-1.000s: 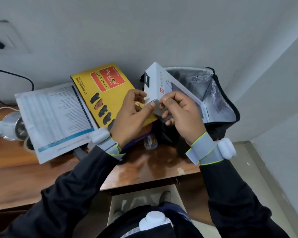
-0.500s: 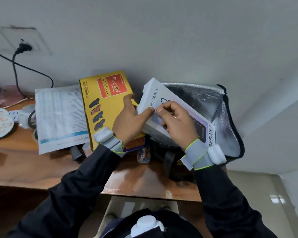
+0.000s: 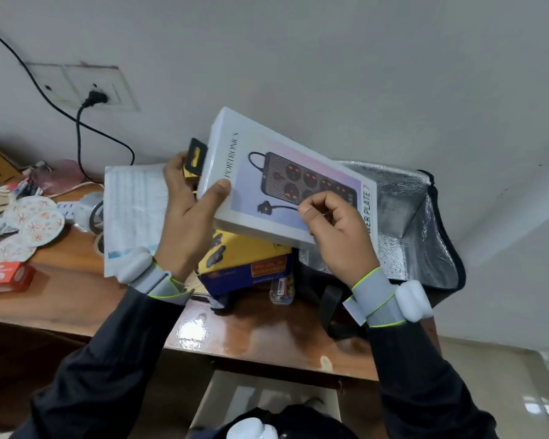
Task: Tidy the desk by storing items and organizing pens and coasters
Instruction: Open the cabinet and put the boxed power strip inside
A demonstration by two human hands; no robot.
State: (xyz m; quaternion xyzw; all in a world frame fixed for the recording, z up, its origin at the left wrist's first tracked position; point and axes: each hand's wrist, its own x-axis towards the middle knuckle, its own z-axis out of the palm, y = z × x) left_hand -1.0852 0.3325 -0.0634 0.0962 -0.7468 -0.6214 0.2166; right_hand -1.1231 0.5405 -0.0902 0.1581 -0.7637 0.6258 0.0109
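Lifted and turned since half a second ago, the white box (image 3: 286, 182) now shows its whole printed face to the head camera and is held off the surface (image 3: 267, 331), tilted with its left end higher. The left hand (image 3: 187, 210), which lay on the yellow box (image 3: 244, 248) before, now clamps the white box's left edge, thumb across the face and fingers behind. The right hand (image 3: 336, 236) curls its fingers against the lower right part of the face, thumb at the lower edge. The two hands are apart, one at each end of the box. The white box's right end overlaps the wide-open mouth of the silver-lined bag (image 3: 419, 223), which stands at the right end of the surface, its base near the front edge. The lower edge of the white box hangs just above the yellow box, which lies on a blue box (image 3: 244, 274). A strip of polished wood shows between these boxes and the front edge. Far left, round coasters (image 3: 35, 217) lie overlapping, a red box (image 3: 4, 277) near them, well apart from the hands.
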